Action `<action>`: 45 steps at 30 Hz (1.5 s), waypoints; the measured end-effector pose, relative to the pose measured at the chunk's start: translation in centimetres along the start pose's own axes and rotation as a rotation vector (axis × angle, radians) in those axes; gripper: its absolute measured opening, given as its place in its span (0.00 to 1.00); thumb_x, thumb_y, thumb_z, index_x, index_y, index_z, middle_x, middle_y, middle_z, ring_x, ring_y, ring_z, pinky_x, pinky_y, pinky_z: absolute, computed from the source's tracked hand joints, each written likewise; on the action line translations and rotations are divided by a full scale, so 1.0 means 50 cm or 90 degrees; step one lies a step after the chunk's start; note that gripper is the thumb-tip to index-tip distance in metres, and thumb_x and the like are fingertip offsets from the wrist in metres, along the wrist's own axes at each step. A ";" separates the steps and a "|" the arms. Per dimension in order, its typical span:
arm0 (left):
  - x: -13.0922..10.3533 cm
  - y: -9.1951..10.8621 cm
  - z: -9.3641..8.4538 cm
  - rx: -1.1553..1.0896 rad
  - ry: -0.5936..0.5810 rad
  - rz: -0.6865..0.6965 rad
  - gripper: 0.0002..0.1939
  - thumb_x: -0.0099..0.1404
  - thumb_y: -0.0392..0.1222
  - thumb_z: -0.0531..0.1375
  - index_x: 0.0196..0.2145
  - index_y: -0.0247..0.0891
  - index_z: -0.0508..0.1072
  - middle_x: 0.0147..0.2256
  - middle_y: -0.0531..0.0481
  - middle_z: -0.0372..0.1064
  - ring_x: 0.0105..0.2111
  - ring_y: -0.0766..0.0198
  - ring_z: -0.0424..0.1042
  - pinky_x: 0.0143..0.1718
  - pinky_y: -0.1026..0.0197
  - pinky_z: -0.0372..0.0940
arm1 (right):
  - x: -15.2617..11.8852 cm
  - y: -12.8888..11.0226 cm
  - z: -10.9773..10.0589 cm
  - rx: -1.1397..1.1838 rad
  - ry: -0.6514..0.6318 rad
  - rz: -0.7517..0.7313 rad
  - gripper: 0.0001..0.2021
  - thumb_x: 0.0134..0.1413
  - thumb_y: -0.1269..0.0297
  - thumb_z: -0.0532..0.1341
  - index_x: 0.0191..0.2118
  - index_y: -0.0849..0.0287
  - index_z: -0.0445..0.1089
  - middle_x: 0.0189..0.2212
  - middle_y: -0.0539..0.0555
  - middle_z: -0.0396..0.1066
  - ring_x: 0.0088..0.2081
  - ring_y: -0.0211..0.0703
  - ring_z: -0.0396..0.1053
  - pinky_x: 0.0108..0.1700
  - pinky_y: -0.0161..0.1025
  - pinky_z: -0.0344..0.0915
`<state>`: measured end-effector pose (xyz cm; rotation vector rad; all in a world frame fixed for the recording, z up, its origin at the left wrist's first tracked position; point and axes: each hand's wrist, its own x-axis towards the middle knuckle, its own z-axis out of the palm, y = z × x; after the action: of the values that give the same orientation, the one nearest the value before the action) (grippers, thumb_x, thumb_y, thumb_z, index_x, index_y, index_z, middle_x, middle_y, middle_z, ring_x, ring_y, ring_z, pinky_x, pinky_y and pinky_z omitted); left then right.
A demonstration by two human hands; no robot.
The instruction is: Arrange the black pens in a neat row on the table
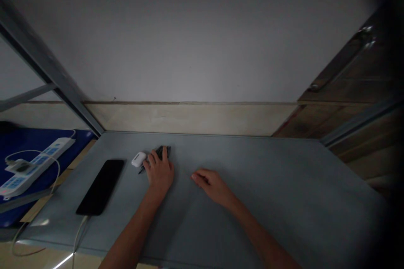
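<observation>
On the grey tabletop (268, 185), my left hand (159, 172) lies palm down with its fingers apart over a small dark object (160, 152). Most of that object is covered by the fingers, so its kind cannot be made out. Just left of those fingers is a white earbud case (139, 159). My right hand (210, 183) rests a short way to the right, its fingers curled in with the thumb against them. Whatever it may hold is hidden.
A black smartphone (101, 187) with a white cable (76, 235) plugged in lies at the left. Beyond the table's left edge, a white power strip (41, 164) sits on a blue surface (23, 138). A pale wall (195, 50) stands behind, with grey metal posts (63, 75) at the side.
</observation>
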<state>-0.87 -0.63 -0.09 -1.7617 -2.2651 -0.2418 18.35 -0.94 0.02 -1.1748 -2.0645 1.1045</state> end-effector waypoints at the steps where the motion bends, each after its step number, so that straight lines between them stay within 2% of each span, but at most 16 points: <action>1: 0.001 0.000 0.000 -0.004 -0.010 -0.002 0.27 0.67 0.41 0.49 0.62 0.36 0.56 0.55 0.31 0.57 0.53 0.41 0.57 0.51 0.39 0.51 | 0.000 0.000 0.000 -0.001 0.001 0.000 0.19 0.63 0.53 0.51 0.24 0.59 0.61 0.21 0.48 0.59 0.25 0.37 0.58 0.26 0.33 0.51; 5: 0.004 0.000 0.004 -0.012 -0.030 0.012 0.27 0.67 0.40 0.47 0.62 0.31 0.56 0.52 0.30 0.60 0.50 0.44 0.59 0.48 0.44 0.56 | 0.001 -0.001 0.001 -0.001 0.006 -0.003 0.19 0.62 0.53 0.52 0.23 0.59 0.61 0.21 0.48 0.59 0.25 0.37 0.58 0.26 0.33 0.52; 10: 0.007 0.002 0.012 0.006 -0.021 0.032 0.26 0.67 0.38 0.47 0.59 0.22 0.58 0.52 0.27 0.59 0.49 0.44 0.59 0.47 0.45 0.56 | 0.001 0.001 -0.001 0.006 -0.001 0.007 0.19 0.63 0.54 0.51 0.25 0.59 0.63 0.22 0.48 0.62 0.26 0.37 0.60 0.27 0.33 0.53; 18: -0.013 0.031 0.017 -0.060 -0.030 0.113 0.27 0.65 0.38 0.51 0.59 0.23 0.57 0.53 0.30 0.58 0.52 0.45 0.58 0.51 0.45 0.55 | 0.007 0.015 -0.018 0.010 0.041 0.026 0.19 0.62 0.53 0.51 0.26 0.60 0.65 0.22 0.49 0.64 0.26 0.38 0.62 0.28 0.33 0.55; 23: -0.028 0.049 0.017 -0.124 -0.055 0.240 0.28 0.64 0.38 0.50 0.61 0.26 0.56 0.57 0.32 0.56 0.55 0.46 0.55 0.54 0.45 0.53 | 0.010 0.030 -0.041 0.020 0.105 0.050 0.21 0.62 0.51 0.50 0.25 0.60 0.66 0.21 0.49 0.65 0.26 0.39 0.64 0.29 0.33 0.57; 29: -0.044 0.061 -0.006 -0.193 -0.109 0.463 0.32 0.62 0.41 0.52 0.62 0.28 0.53 0.59 0.35 0.53 0.57 0.46 0.52 0.58 0.46 0.50 | 0.013 0.049 -0.064 0.031 0.190 0.087 0.20 0.61 0.51 0.50 0.33 0.60 0.72 0.22 0.51 0.68 0.27 0.41 0.67 0.31 0.35 0.60; 33: -0.047 0.064 -0.016 -0.215 -0.123 0.559 0.33 0.62 0.41 0.53 0.63 0.30 0.51 0.59 0.37 0.53 0.58 0.48 0.52 0.59 0.48 0.50 | 0.013 0.053 -0.074 0.028 0.245 0.100 0.21 0.61 0.50 0.50 0.33 0.60 0.73 0.23 0.53 0.70 0.27 0.43 0.69 0.32 0.37 0.62; 39: -0.043 0.062 -0.004 -0.203 -0.094 0.563 0.32 0.64 0.42 0.52 0.64 0.31 0.50 0.61 0.39 0.52 0.60 0.50 0.52 0.62 0.49 0.45 | 0.012 0.058 -0.077 -0.008 0.293 0.118 0.22 0.60 0.48 0.50 0.34 0.60 0.73 0.26 0.56 0.72 0.30 0.46 0.71 0.36 0.41 0.65; 42: -0.041 0.063 0.008 -0.188 -0.068 0.565 0.31 0.66 0.42 0.50 0.65 0.31 0.49 0.63 0.40 0.49 0.62 0.53 0.49 0.63 0.48 0.41 | 0.014 0.067 -0.066 0.032 0.345 0.104 0.22 0.60 0.47 0.50 0.37 0.59 0.72 0.35 0.59 0.74 0.38 0.49 0.71 0.43 0.45 0.65; 45: -0.037 0.065 0.017 -0.164 -0.043 0.576 0.30 0.68 0.42 0.48 0.65 0.30 0.48 0.64 0.40 0.47 0.64 0.54 0.46 0.64 0.46 0.38 | 0.022 0.083 -0.049 0.147 0.409 0.087 0.24 0.61 0.43 0.47 0.43 0.54 0.71 0.44 0.57 0.72 0.46 0.49 0.69 0.53 0.49 0.62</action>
<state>2.63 -1.28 -1.56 -2.7348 -1.2902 -0.2876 21.53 2.22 -2.12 -1.3458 -1.3502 0.8451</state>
